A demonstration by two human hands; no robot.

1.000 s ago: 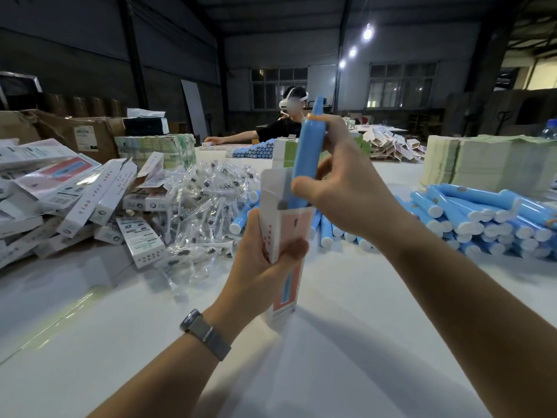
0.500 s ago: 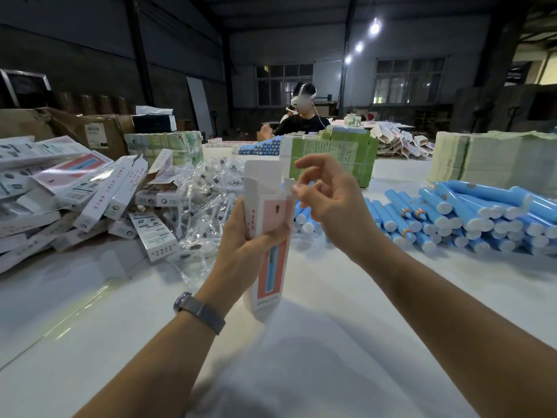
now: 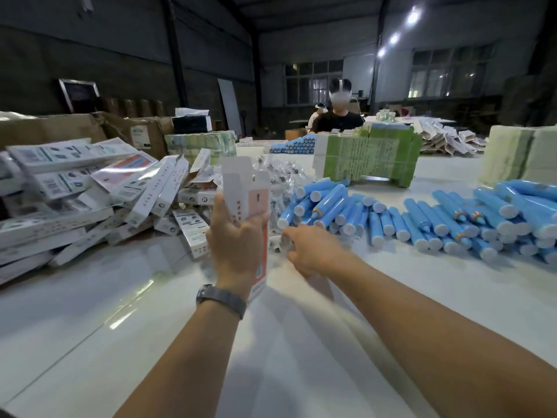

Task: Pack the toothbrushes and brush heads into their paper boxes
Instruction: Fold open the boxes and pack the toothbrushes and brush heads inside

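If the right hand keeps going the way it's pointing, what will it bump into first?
Probably the small clear plastic packets lying on the white table just ahead of the right hand. Its fingertips look almost on them already, though blur hides whether they touch. The blue toothbrush handles lie further back.

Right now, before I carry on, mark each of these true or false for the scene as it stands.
1. The left hand grips an upright paper box with its top flaps open. True.
2. The right hand holds a blue toothbrush above the box. False: it reaches low toward the clear packets beside the box, and the blur hides whether it has one.
3. The blue toothbrushes lie in a heap on the table, right of the box. True.
4. The packed boxes are piled on the right of the table. False: they are piled on the left.
5. A watch sits on the right wrist. False: it is on the left wrist.
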